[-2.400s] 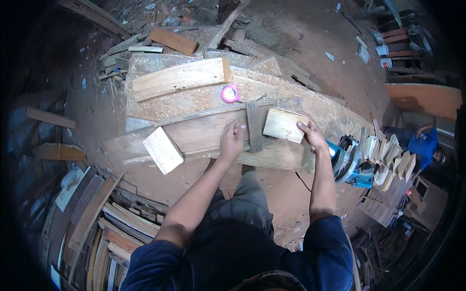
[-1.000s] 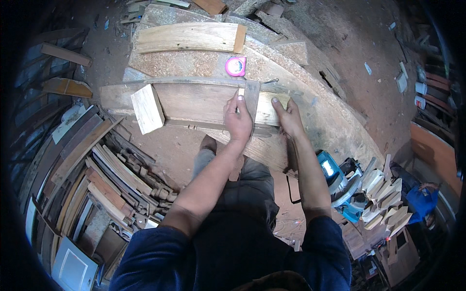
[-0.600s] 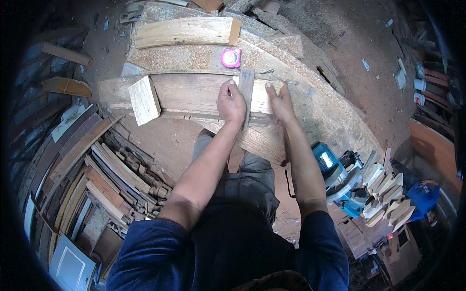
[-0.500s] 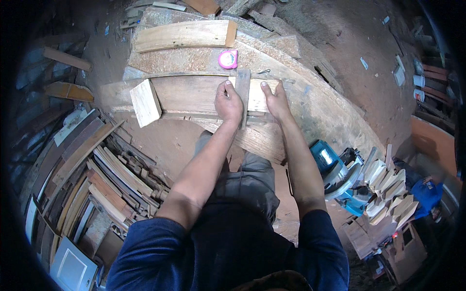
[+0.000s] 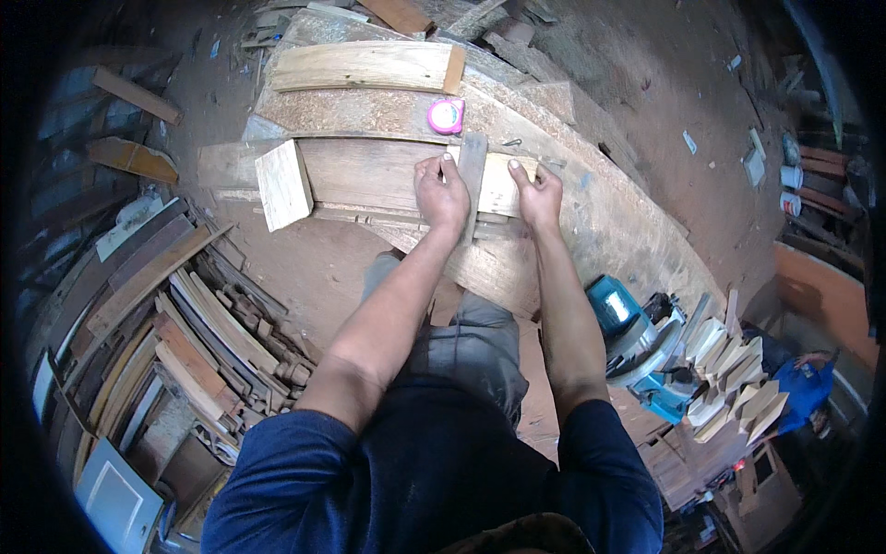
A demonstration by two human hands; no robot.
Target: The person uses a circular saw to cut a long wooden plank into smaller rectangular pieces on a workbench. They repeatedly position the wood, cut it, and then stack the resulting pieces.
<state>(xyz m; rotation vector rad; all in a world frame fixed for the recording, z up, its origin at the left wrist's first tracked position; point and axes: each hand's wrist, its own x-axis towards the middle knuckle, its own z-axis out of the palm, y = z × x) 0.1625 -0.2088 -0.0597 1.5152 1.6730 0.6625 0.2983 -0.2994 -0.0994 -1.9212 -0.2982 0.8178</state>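
Note:
A pale wooden block [image 5: 498, 187] lies on the workbench plank, held between my two hands. My left hand [image 5: 443, 196] is closed at its left end, thumb up, with the fingers partly hidden. Around its right end my right hand [image 5: 539, 196] is closed, thumb along the top. A narrow dark wooden strip [image 5: 472, 175] crosses over the block, right beside my left hand. Farther left, a second pale block [image 5: 282, 186] sits at an angle on the dark plank [image 5: 360, 175]. Just beyond my hands rests a pink tape measure [image 5: 446, 115].
A long pale board [image 5: 369, 66] lies at the bench's far side among sawdust. To the right stands a teal power saw [image 5: 637, 332] beside stacked pale wood pieces [image 5: 738, 379]. Stacked timber strips [image 5: 203, 342] fill the left. Someone in blue [image 5: 805, 392] is at far right.
The whole view has shifted slightly, so the bench appears a little farther right. Both hands keep their hold on the pale block, with no clear movement along the plank.

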